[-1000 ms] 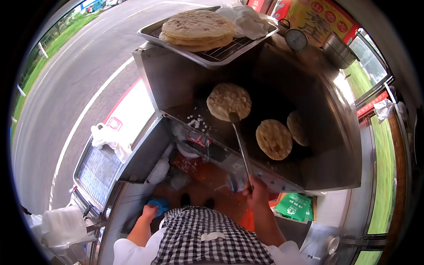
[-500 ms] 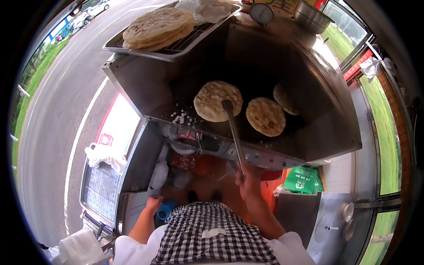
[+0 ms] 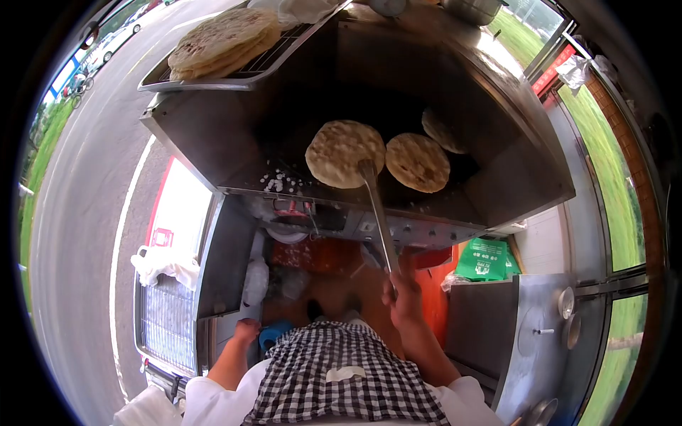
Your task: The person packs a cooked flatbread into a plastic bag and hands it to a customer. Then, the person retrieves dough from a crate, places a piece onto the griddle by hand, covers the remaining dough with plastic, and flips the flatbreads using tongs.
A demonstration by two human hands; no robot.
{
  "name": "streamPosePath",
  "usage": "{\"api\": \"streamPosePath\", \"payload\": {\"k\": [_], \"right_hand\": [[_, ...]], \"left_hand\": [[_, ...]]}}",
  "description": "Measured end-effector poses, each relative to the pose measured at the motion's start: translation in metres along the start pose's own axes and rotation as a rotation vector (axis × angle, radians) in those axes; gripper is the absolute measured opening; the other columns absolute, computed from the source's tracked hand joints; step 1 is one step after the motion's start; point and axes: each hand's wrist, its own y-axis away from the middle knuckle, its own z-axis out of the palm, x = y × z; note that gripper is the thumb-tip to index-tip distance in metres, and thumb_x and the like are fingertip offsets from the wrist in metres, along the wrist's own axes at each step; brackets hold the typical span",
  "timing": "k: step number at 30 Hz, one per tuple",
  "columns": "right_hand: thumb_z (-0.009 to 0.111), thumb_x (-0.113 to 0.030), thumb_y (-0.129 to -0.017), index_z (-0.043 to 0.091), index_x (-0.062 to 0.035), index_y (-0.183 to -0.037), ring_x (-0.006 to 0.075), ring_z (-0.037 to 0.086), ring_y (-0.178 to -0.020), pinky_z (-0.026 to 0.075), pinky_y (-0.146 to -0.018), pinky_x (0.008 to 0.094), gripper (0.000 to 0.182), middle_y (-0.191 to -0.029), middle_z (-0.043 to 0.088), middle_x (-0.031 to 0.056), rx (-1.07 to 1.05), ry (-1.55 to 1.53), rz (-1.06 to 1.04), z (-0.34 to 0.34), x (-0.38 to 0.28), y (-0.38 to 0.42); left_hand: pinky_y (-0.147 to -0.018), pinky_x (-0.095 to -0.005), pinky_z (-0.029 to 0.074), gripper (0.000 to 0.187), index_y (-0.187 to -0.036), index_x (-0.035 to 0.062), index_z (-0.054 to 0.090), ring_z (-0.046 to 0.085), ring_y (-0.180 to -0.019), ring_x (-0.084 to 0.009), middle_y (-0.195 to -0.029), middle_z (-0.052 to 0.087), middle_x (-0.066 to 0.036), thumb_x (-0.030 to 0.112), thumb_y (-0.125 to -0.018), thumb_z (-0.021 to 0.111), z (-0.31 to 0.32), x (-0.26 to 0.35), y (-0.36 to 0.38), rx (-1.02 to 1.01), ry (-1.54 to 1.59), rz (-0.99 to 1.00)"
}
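Note:
My right hand point(image 3: 403, 295) is closed around the handle end of long metal tongs point(image 3: 381, 216). Their far tip lies on the lower right edge of a round browned flatbread point(image 3: 341, 153) on the dark griddle. A second flatbread point(image 3: 418, 163) sits close against its right side, with a third flatbread point(image 3: 442, 131) behind in shadow. White crumbs point(image 3: 280, 183) are scattered on the griddle's front left. Down by my left side, my left hand point(image 3: 246, 330) is curled into a loose fist with nothing showing in it, near a blue round object point(image 3: 275, 332).
A metal tray point(image 3: 249, 84) with a rack bears stacked flatbreads point(image 3: 224, 42) at the back left. The griddle's steel side walls point(image 3: 192, 135) rise around it. To the right stand a green bag point(image 3: 485, 259) and a steel counter point(image 3: 526, 341). A road runs along the left.
The view has shifted, so the stove sits higher and farther left. The flatbread under the tongs is now closer to its right neighbour. My right hand keeps its hold; my left stays low.

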Motion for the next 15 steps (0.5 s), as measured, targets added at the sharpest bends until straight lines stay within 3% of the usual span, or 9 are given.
{"api": "streamPosePath", "payload": {"k": [6,15], "right_hand": [[0.058,-0.020,-0.102,0.065,-0.0009,-0.115,0.0108,0.049,-0.052,0.039,-0.049,0.0236,0.024,-0.069,0.054,0.0019,0.046,0.135,0.000,-0.029,0.002,0.045],[0.063,-0.023,-0.100,0.068,-0.0031,-0.108,0.0128,0.052,-0.057,0.041,-0.052,0.0275,0.022,-0.073,0.057,0.0024,0.179,-0.081,-0.001,-0.062,-0.007,0.031]], "left_hand": [[-0.052,-0.0331,0.049,0.018,-0.092,0.0058,0.075,0.062,-0.058,-0.0154,-0.072,0.069,-0.006,0.022,-0.085,0.074,0.006,0.025,-0.006,-0.060,-0.054,-0.012],[-0.058,-0.0341,0.051,0.021,-0.096,0.0055,0.077,0.064,-0.064,-0.0162,-0.077,0.071,-0.007,0.023,-0.085,0.075,0.043,0.074,0.010,-0.030,-0.254,0.019]]}}
